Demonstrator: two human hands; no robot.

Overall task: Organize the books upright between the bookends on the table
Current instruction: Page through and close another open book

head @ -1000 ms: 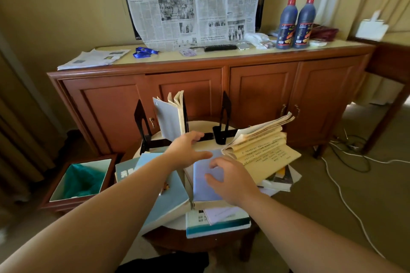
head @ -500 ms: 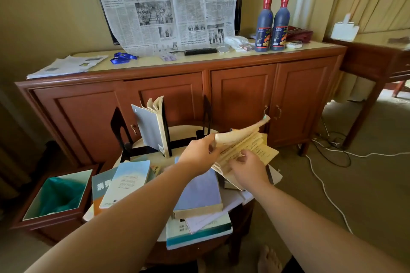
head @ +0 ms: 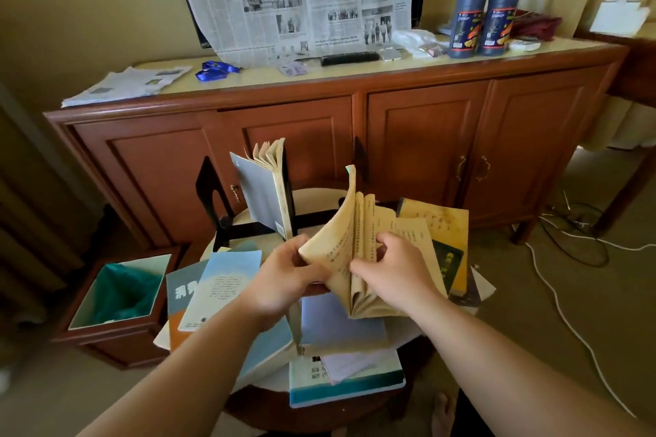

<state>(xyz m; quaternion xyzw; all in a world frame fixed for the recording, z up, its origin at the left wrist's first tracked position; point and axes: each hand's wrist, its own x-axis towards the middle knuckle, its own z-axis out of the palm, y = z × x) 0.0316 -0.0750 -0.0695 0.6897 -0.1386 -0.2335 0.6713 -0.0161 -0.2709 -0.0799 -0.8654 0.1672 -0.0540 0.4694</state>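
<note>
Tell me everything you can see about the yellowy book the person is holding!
The yellowed paperback book is open and held above the round table's scattered books. Its pages look old and tan, printed with columns of small dark characters, and several fan upward, one curling high. The left hand grips its left side; the right hand grips the right pages, fingers tucked between them. Its cover is not visible.

Warm daylight from right, soft blur, wide-angle edge distortion

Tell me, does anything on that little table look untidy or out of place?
Yes. Only one grey book stands between the black bookends, and its pages fan open. Other books lie flat in loose, overlapping piles on the round table. Both hands hold a yellowed book splayed open.
</note>
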